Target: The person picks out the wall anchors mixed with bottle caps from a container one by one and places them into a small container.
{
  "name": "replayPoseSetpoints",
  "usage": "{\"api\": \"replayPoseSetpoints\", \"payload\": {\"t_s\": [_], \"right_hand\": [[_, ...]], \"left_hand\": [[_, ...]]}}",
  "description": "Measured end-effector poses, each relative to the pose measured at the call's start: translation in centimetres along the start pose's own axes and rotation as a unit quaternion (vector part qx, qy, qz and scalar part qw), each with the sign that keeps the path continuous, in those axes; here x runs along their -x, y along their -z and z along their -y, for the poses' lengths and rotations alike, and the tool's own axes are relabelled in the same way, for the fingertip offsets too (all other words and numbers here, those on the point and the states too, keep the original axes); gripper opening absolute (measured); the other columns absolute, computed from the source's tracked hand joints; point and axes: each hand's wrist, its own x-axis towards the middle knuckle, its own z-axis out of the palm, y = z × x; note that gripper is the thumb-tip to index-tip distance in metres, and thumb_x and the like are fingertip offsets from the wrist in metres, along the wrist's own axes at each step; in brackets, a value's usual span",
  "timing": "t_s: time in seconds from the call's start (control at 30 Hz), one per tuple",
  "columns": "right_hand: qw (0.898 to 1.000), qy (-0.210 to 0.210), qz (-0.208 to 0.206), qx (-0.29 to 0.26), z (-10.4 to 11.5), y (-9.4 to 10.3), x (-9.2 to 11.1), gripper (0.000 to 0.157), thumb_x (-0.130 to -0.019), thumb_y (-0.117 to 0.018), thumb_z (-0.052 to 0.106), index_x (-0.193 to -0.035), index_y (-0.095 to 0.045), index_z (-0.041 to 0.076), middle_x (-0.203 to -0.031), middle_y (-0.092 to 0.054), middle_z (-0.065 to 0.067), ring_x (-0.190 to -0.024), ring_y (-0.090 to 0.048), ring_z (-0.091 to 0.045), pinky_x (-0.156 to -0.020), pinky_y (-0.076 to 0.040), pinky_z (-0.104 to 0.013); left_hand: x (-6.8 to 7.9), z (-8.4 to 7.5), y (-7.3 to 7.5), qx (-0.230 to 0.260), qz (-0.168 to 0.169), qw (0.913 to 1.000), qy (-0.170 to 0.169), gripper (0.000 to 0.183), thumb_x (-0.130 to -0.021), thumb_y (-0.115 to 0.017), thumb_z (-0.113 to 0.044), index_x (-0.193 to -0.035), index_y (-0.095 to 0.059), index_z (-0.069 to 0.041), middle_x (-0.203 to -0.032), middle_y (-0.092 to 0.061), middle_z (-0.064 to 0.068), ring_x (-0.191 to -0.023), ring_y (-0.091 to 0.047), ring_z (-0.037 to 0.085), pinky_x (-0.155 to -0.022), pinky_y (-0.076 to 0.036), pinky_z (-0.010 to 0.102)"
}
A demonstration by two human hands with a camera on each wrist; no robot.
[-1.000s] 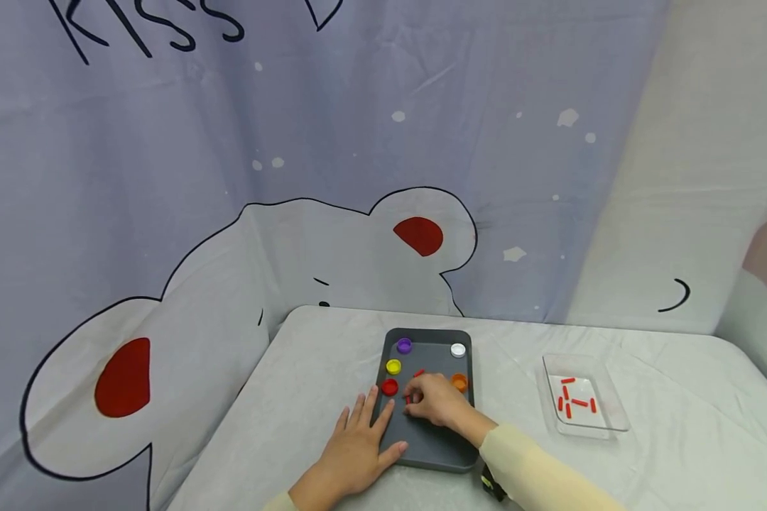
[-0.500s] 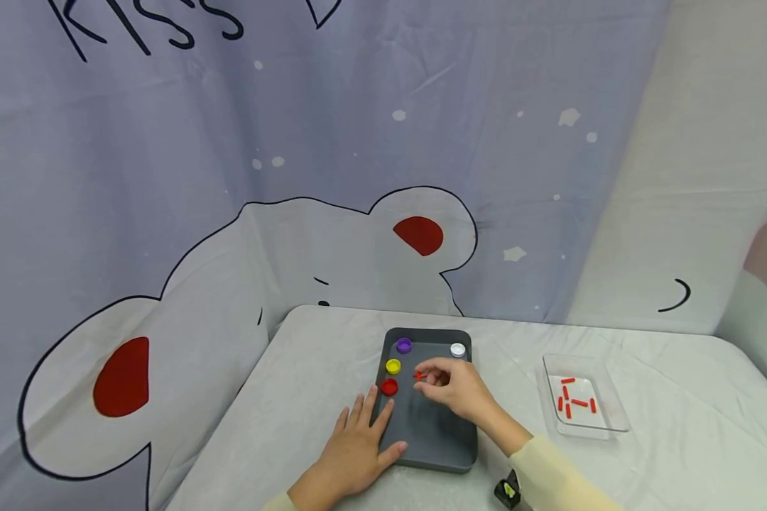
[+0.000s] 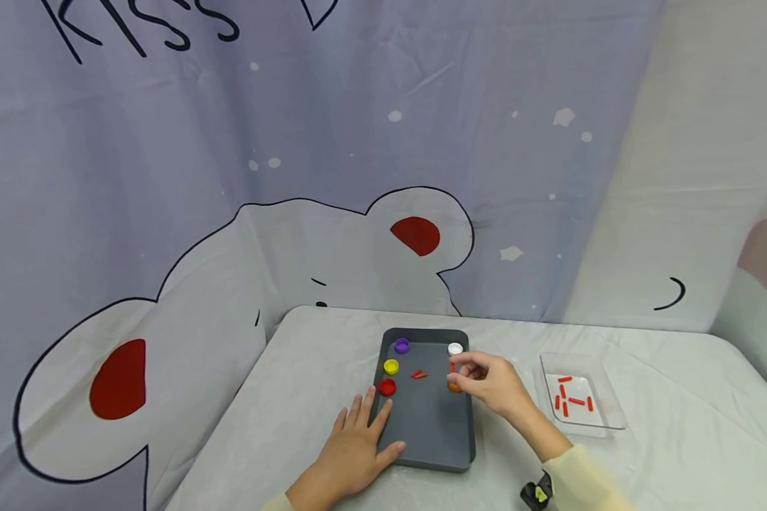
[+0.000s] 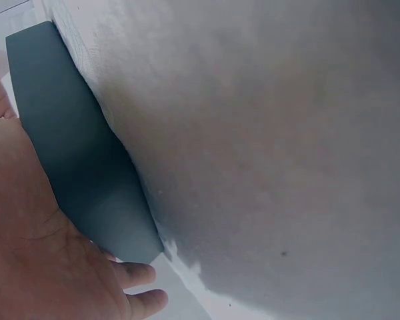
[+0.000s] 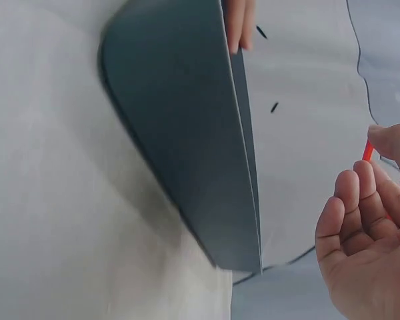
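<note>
In the head view my left hand (image 3: 353, 452) lies with spread, straight fingers along the left edge of a dark grey tray (image 3: 428, 433). Over the tray's right side, my right hand (image 3: 493, 385) pinches a small red stick (image 3: 452, 367) between thumb and finger. The stick stands roughly upright above an orange cap (image 3: 453, 387), partly hidden by the fingers; whether they touch I cannot tell. The same red stick (image 5: 368, 151) shows at the fingertips in the right wrist view. A few more red sticks (image 3: 420, 375) lie mid-tray.
On the tray's left side sit a purple cap (image 3: 401, 345), a yellow cap (image 3: 391, 367) and a red cap (image 3: 387, 387). A white cap (image 3: 455, 349) is at its far right corner. To the right stands a clear plastic box (image 3: 607, 397) with several red sticks.
My right hand was low over the middle of the tray, then rose and moved right to the orange cap, carrying a red stick. The left hand stays in place.
</note>
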Motion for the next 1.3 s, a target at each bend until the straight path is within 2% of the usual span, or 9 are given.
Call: {"api": "replayPoseSetpoints", "payload": {"t_s": [0.2,0.6,0.7,0.83,1.1,1.3], "right_hand": [[1.0,-0.008,-0.021,0.013,-0.9,2.0,0.5,0.027,-0.085,-0.084,0.02,-0.108,-0.076,0.008,-0.079,-0.066,0.001,-0.07,-0.06,-0.009,-0.062,-0.049,-0.022],[0.996,-0.05,-0.056,0.041,-2.3,6.9,2.4,0.034,-0.088,-0.081,0.026,-0.115,-0.074,0.006,-0.085,-0.068,-0.002,-0.071,-0.061,-0.008,-0.063,-0.05,-0.023],[0.995,-0.068,-0.06,0.048,-2.4,8.1,3.0,0.038,-0.089,-0.08,0.03,-0.117,-0.073,0.007,-0.088,-0.068,-0.003,-0.071,-0.061,-0.008,-0.055,-0.048,-0.024],[0.993,-0.085,-0.068,0.053,-2.6,9.6,3.7,0.042,-0.089,-0.08,0.034,-0.121,-0.071,0.007,-0.09,-0.068,-0.003,-0.071,-0.06,-0.008,-0.052,-0.046,-0.025],[0.989,-0.105,-0.08,0.067,-4.1,12.2,4.7,0.05,-0.092,-0.076,0.037,-0.127,-0.068,0.004,-0.09,-0.066,0.003,-0.073,-0.059,-0.007,-0.056,-0.047,-0.025],[0.985,-0.114,-0.084,0.095,-5.1,13.7,4.9,0.051,-0.093,-0.074,0.039,-0.129,-0.067,0.004,-0.09,-0.067,0.005,-0.077,-0.061,-0.003,-0.065,-0.046,-0.023]], "left_hand": [[0.2,-0.1,0.2,0.004,-0.005,1.0,-0.006,0.08,-0.099,-0.035,-0.071,-0.159,-0.035,-0.018,-0.169,-0.014,0.017,-0.151,-0.02,0.045,-0.115,-0.023,0.067],[0.5,-0.3,0.5,0.006,-0.001,1.0,-0.006,0.079,-0.099,-0.037,-0.07,-0.159,-0.036,-0.018,-0.168,-0.014,0.017,-0.151,-0.02,0.046,-0.115,-0.023,0.067],[0.4,-0.3,0.5,0.002,-0.004,1.0,-0.008,0.08,-0.099,-0.038,-0.07,-0.159,-0.036,-0.017,-0.168,-0.015,0.017,-0.151,-0.021,0.046,-0.114,-0.024,0.067],[0.4,-0.3,0.4,0.003,-0.009,0.9999,-0.01,0.08,-0.099,-0.038,-0.07,-0.159,-0.037,-0.018,-0.168,-0.015,0.017,-0.15,-0.022,0.046,-0.114,-0.024,0.067],[0.4,-0.2,0.3,0.004,-0.008,0.9999,-0.01,0.081,-0.099,-0.037,-0.071,-0.159,-0.036,-0.018,-0.168,-0.014,0.017,-0.15,-0.022,0.046,-0.114,-0.023,0.067],[0.4,-0.1,0.2,0.002,-0.011,0.9999,-0.011,0.081,-0.099,-0.036,-0.071,-0.159,-0.035,-0.018,-0.168,-0.015,0.017,-0.15,-0.022,0.046,-0.114,-0.024,0.067]]}}
